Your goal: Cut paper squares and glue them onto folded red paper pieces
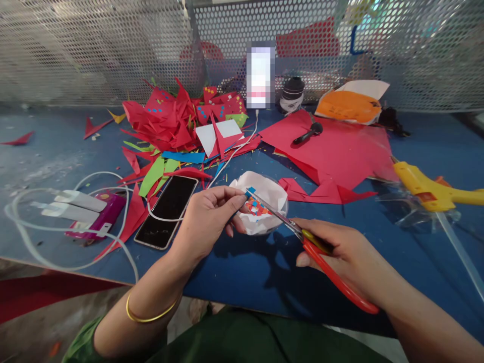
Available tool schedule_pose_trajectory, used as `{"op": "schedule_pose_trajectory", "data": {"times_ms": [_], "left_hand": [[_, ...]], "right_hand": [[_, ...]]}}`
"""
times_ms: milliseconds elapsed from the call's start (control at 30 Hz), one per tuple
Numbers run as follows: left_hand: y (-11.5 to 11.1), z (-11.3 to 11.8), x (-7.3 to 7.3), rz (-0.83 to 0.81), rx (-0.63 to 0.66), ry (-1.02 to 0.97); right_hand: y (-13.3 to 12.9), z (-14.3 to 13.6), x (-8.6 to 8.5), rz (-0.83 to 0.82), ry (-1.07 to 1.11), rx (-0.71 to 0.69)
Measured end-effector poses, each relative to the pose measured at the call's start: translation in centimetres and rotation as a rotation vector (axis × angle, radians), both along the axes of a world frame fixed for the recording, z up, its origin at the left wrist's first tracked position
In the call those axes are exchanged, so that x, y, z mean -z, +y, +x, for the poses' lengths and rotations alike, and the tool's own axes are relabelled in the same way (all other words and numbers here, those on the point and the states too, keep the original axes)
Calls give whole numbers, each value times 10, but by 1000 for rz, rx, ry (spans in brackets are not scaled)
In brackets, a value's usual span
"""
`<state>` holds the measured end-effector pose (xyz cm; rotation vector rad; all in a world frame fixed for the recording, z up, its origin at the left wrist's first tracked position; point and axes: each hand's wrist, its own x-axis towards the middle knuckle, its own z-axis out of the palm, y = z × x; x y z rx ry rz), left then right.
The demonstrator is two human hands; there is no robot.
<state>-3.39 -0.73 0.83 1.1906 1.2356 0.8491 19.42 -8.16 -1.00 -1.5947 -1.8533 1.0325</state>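
Observation:
Over a round bowl lined with white paper, my left hand pinches a small piece of blue paper between thumb and fingers. Small orange, red, white and blue paper bits lie in the bowl. My right hand is closed on scissors with red and yellow handles. Their blades point left across the bowl, with the tips at the blue piece. Whether the blades are parted is too small to tell.
Left of the bowl lie a black phone, a purple power bank with white cables and red paper scraps. Red sheets lie behind right, a yellow glue gun at right. A lit phone stands at the back.

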Motion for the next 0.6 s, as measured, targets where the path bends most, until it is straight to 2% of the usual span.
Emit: {"op": "schedule_pose_trajectory", "data": {"times_ms": [600], "left_hand": [[0,0,0,6,5,6]], "right_hand": [[0,3,3,29,-25,-36]]}}
